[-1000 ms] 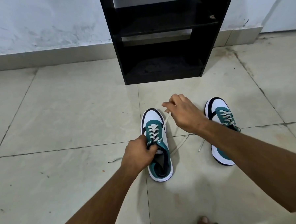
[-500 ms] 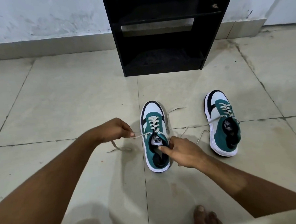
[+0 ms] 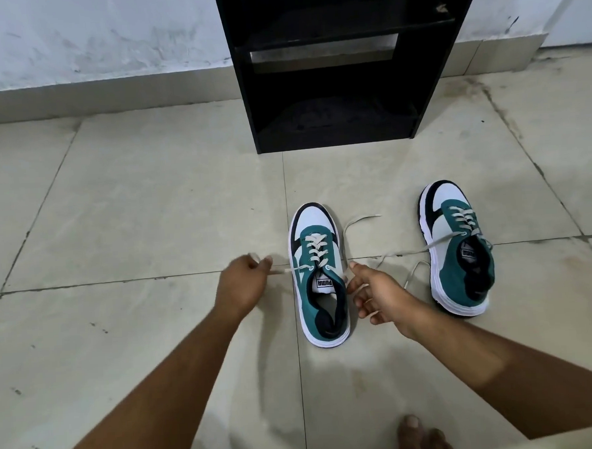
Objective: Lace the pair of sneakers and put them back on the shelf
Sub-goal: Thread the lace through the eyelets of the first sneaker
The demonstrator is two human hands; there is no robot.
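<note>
Two teal, white and black sneakers stand on the tiled floor, toes toward the wall. The near sneaker (image 3: 319,278) is between my hands, its white lace crossed through the eyelets. My left hand (image 3: 244,284) pinches the lace's left end, pulled out sideways from the top eyelet. My right hand (image 3: 377,294) touches the shoe's right side with thumb and forefinger at the right lace (image 3: 348,242), which loops up over the floor. The other sneaker (image 3: 457,246) stands apart at the right, laced, its loose ends trailing left. The black shelf (image 3: 331,68) is behind them.
The shelf unit stands against a white wall (image 3: 89,36) with a grey skirting. Its lower compartments hold nothing visible. Bare toes (image 3: 422,437) show at the bottom edge. Beige floor tiles (image 3: 132,198) stretch left and right of the shoes.
The left hand let go of the shoe's collar and took the left lace end, pulling it sideways. The right hand came down from the toe to the shoe's right side.
</note>
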